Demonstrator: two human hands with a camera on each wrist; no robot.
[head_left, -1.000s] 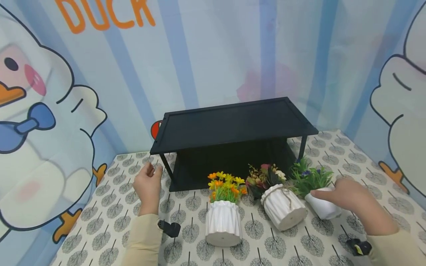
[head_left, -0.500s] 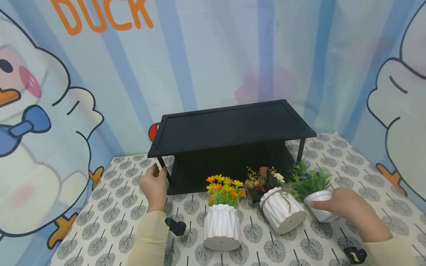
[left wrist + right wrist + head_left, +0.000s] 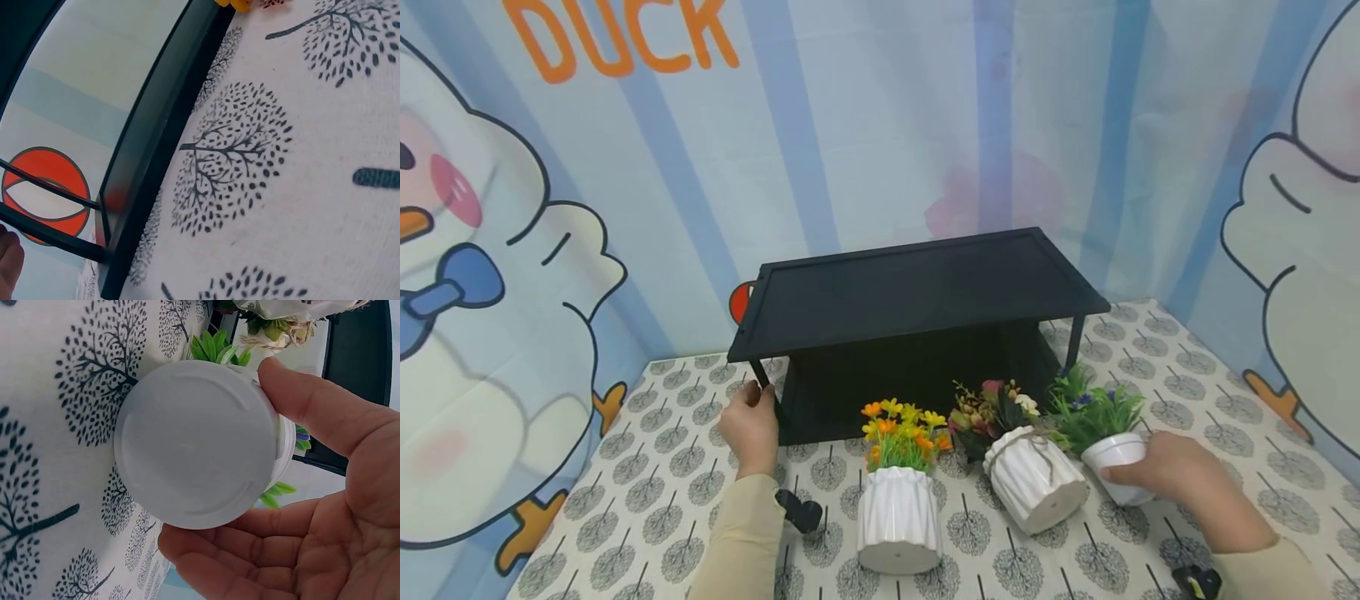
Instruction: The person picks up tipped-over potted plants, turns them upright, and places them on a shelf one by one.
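Observation:
My right hand grips a small white pot between thumb and fingers. The potted plant has green leaves and purple flowers and leans toward the black shelf, its base facing the right wrist camera. My left hand is at the left front post of the black shelf, fingers bent. In the left wrist view only a bit of a finger shows beside the post; whether the hand grips it is hidden.
A white pot of yellow and orange flowers lies before the shelf. Right of it, a twine-tied white pot with dusky pink flowers lies tilted. Tree-patterned cloth covers the table; a duck-printed curtain hangs behind.
My left hand has moved right to the shelf's left post. The right hand has kept its grip on the potted plant, shifting little. The head view has shifted slightly.

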